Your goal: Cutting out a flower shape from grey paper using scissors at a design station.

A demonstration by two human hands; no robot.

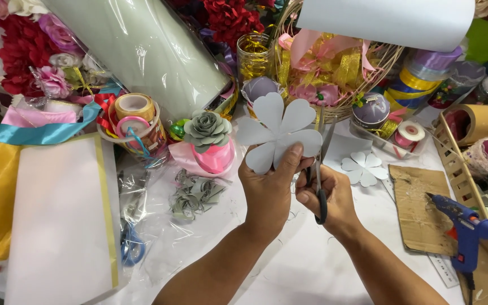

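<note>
Paper flower (278, 131) — grey, five petals — pinched at its near edge by the left hand (270, 189), raised above the table (312, 265) so scissors (319, 181), gripped in the right hand (334, 199), reach its right side. Blue glue gun (465, 230) far right.

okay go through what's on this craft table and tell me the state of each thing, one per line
left hand: shut on flower cutout, holding it up
flower cutout: grey, five petals, upright
right hand: shut on scissors
scissors: blades up beside the cutout
second cutout: lying flat
glue gun: resting on cardboard
grey paper rose: finished, on pink ribbon spool
</note>
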